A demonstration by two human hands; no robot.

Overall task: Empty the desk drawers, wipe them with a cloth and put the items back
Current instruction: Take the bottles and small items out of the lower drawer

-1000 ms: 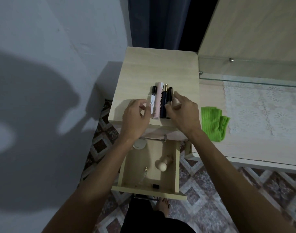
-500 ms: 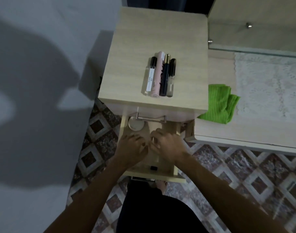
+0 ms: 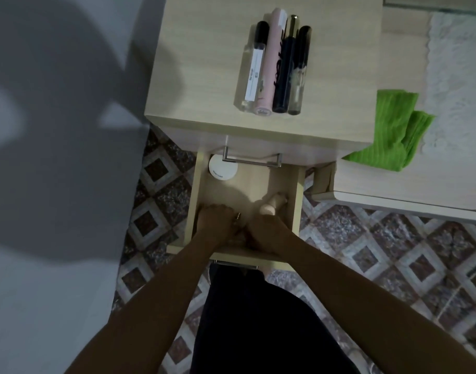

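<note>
The lower drawer (image 3: 193, 201) of the small cabinet stands pulled out. Both hands are down inside its front half, close together. My left hand (image 3: 214, 221) has its fingers curled over a thin gold-tipped vial (image 3: 236, 216), whose tip pokes out beside the knuckles. My right hand (image 3: 262, 229) is just right of it, fingers turned down and hidden. A white round compact (image 3: 222, 167) lies in the drawer's back left corner. A beige bottle (image 3: 272, 205) lies near the right wall. Several cosmetic tubes (image 3: 276, 66) lie side by side on the cabinet top (image 3: 199, 63).
A folded green cloth (image 3: 390, 130) lies on the desk (image 3: 393, 184) to the right, next to a white lace mat (image 3: 458, 76). The closed upper drawer's metal handle (image 3: 251, 160) overhangs the open drawer. A wall is on the left, patterned floor tiles below.
My hands left the tubes on the cabinet top and dropped into the open drawer. Since half a second ago they have stayed at its front, and the view has moved closer.
</note>
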